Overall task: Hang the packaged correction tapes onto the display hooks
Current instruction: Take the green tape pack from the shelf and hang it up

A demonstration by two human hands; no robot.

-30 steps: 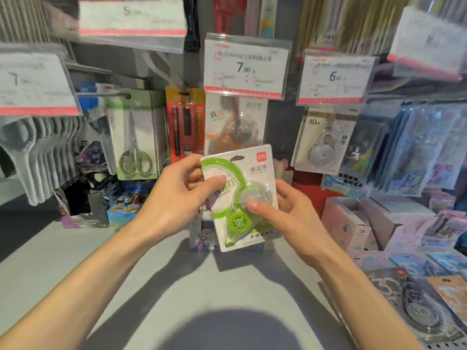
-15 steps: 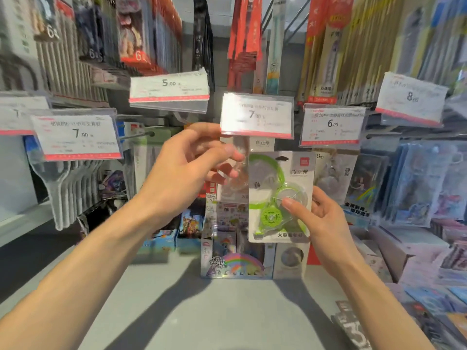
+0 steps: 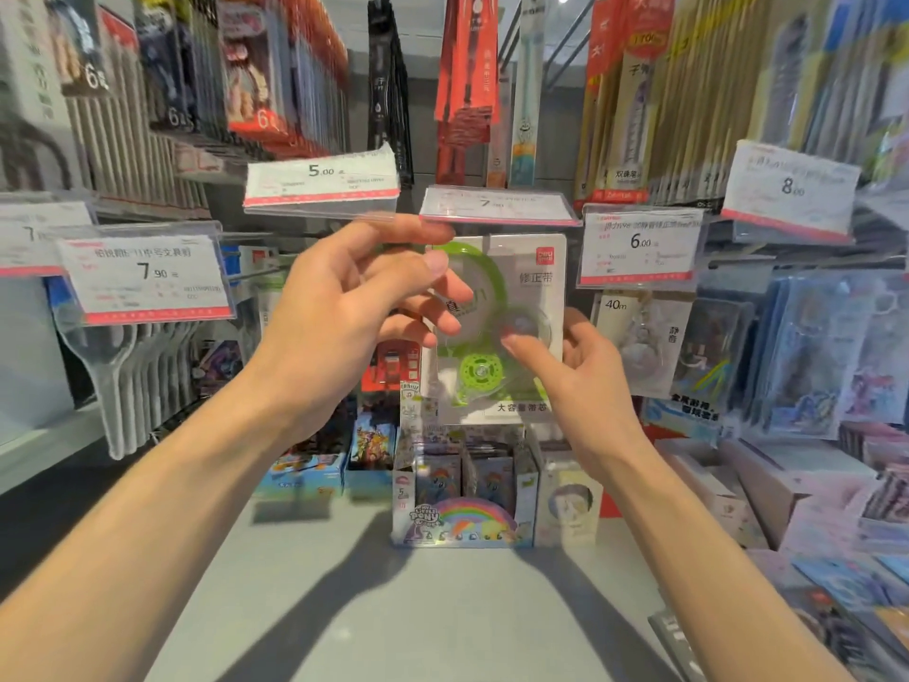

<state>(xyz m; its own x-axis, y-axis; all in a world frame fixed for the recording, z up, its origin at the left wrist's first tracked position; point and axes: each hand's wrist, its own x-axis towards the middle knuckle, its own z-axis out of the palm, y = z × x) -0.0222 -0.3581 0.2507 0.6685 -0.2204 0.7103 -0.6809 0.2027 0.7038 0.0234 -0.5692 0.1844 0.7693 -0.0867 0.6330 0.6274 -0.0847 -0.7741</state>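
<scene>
A packaged correction tape (image 3: 531,268), a white card with a green and clear dispenser under a blister, is held upright just below the centre price tag (image 3: 497,206). My right hand (image 3: 585,381) pinches its lower right part, thumb on the front and fingers behind. My left hand (image 3: 344,312) is raised at the pack's upper left. Its index finger touches the underside of the tag, which is tipped up almost flat. The hook behind the tag is hidden. Another correction tape pack (image 3: 639,337) hangs to the right under a 6.00 tag (image 3: 639,246).
Hooks full of hanging stationery crowd both sides and above, with price tags (image 3: 147,273) sticking out at hand height. On the grey shelf (image 3: 319,593) below stands a rainbow card display box (image 3: 462,509), with more boxes (image 3: 728,489) to the right.
Both hands rose from over the shelf to the hooks. My left hand left the pack and went to the centre price tag, which now tips up. The pack moved up under the tag.
</scene>
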